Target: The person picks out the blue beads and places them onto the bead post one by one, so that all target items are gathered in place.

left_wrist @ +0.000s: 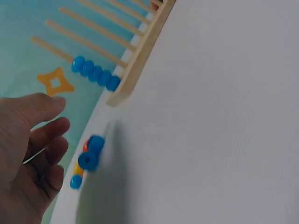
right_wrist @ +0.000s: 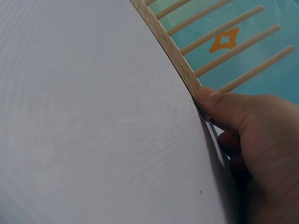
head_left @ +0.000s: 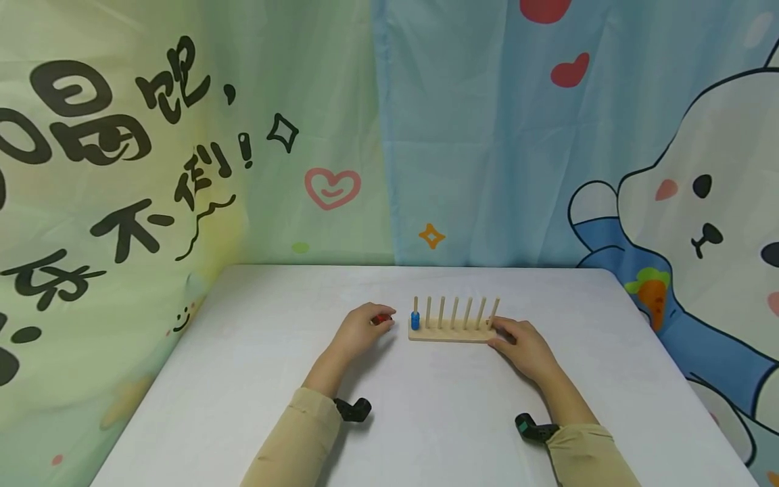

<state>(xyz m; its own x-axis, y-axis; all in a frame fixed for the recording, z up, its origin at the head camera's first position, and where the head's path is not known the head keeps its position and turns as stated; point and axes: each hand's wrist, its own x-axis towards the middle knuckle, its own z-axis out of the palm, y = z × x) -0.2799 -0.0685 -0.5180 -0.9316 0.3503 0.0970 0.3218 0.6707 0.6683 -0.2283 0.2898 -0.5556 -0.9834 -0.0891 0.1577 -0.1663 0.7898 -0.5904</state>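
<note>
A wooden peg rack (head_left: 450, 335) with a row of upright pegs stands on the table. Several blue beads (left_wrist: 96, 74) are stacked on its leftmost peg. My right hand (head_left: 525, 346) pinches the right end of the base, thumb on the front face and the other fingers partly hidden behind. To the left of the rack hovers my left hand (head_left: 358, 333), its thumb apart from the loosely bent fingers, with nothing between them in the left wrist view. Just past those fingers lie loose blue beads (left_wrist: 88, 161), with red and yellow ones partly hidden among them.
A white cloth covers the table (head_left: 426, 419). Behind it hangs a printed curtain (head_left: 475, 135) close to the table's back edge. Each wrist carries a black camera mount, such as the left one (head_left: 354, 410).
</note>
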